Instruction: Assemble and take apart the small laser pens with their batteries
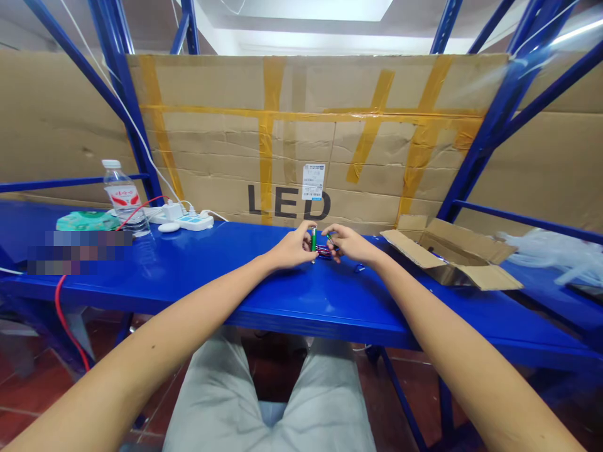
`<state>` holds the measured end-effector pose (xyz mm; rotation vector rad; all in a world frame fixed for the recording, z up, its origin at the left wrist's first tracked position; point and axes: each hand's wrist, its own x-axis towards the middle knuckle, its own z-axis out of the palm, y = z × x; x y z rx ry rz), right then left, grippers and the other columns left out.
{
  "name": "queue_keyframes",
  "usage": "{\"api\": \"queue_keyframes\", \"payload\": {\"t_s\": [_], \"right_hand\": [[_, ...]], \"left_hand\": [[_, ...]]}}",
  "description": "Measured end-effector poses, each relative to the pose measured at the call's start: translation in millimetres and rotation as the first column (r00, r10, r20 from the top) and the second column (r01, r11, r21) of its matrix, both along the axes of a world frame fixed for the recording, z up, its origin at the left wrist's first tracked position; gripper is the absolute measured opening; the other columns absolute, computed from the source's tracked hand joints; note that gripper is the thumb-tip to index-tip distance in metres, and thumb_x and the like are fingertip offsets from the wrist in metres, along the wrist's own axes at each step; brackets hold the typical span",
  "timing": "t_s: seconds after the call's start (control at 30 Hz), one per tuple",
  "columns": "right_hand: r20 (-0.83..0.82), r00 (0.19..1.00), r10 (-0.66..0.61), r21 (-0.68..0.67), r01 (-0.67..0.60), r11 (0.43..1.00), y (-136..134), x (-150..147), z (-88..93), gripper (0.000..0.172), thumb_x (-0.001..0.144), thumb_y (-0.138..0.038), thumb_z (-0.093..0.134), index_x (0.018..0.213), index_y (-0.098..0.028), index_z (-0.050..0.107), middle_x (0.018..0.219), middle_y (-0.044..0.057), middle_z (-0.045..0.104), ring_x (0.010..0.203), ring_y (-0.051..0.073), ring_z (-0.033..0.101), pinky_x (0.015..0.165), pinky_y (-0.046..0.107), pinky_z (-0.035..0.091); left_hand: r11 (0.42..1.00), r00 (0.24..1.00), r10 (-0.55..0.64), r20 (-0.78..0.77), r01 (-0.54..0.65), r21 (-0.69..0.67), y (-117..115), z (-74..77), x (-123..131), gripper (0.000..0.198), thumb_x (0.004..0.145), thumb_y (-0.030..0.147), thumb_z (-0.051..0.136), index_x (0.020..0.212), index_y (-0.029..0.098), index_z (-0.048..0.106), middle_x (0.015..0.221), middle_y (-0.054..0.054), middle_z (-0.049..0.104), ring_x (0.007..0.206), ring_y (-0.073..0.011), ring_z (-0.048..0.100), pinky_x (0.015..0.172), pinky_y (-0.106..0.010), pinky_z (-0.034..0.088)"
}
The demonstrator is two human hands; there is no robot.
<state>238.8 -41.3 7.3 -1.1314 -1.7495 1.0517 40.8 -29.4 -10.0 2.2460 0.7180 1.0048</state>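
My left hand [298,245] is closed around a slim green cylinder [313,240] with silvery ends, held upright between thumb and fingers just over the blue table. Facing it, my right hand [346,243] pinches a small green and dark piece [330,239], too small to name. Between the two hands lie shiny red and blue-purple slim items [323,252], partly hidden by the fingers. A small blue loop-shaped piece [359,268] rests on the table by my right wrist.
An open cardboard box [452,251] stands at the right, clear plastic bags [556,254] beyond it. Left are a water bottle [123,198], a green packet [87,221], a power strip [188,221] and a red cable [61,307]. A large cardboard sheet [211,150] backs the blue table [198,270].
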Motion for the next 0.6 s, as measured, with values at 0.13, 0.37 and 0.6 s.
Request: {"api": "queue_keyframes", "payload": {"t_s": [0.13, 0.37, 0.6], "right_hand": [[-0.174, 0.985, -0.006, -0.069, -0.006, 0.998, 0, -8, -3.5, 0.024, 0.070, -0.008, 0.051, 0.091, -0.018, 0.055, 0.056, -0.005, 0.042, 0.047, 0.010, 0.039, 0.044, 0.024, 0.035], [-0.185, 0.983, -0.006, -0.066, -0.007, 0.998, -1, -7, -1.4, 0.031, 0.072, -0.012, 0.052, 0.102, -0.019, 0.049, 0.059, -0.006, 0.040, 0.048, 0.011, 0.039, 0.049, 0.027, 0.038], [0.224, 0.972, -0.068, 0.299, -0.002, 0.954, 1, -8, -9.7, 0.021, 0.086, -0.018, 0.039, 0.106, -0.021, 0.041, 0.062, -0.004, 0.049, 0.056, 0.016, 0.051, 0.057, 0.029, 0.043]], "left_hand": [[0.921, 0.980, -0.030, 0.198, 0.104, -0.375, 1, 2.3, 6, 0.065, 0.072, 0.005, 0.057, 0.131, 0.016, 0.032, 0.072, 0.002, 0.061, 0.058, -0.0140, 0.063, 0.058, -0.028, 0.048], [0.807, 0.948, 0.137, 0.286, 0.060, -0.588, -9, 19.7, 8, 0.037, 0.080, 0.003, 0.044, 0.115, 0.018, 0.047, 0.056, 0.007, 0.046, 0.036, -0.0051, 0.036, 0.040, -0.018, 0.024], [0.776, 0.978, 0.059, 0.201, 0.082, -0.625, -12, 14.8, 9, 0.023, 0.094, 0.019, 0.040, 0.116, 0.021, 0.043, 0.056, 0.007, 0.046, 0.035, -0.0056, 0.033, 0.040, -0.018, 0.022]]}}
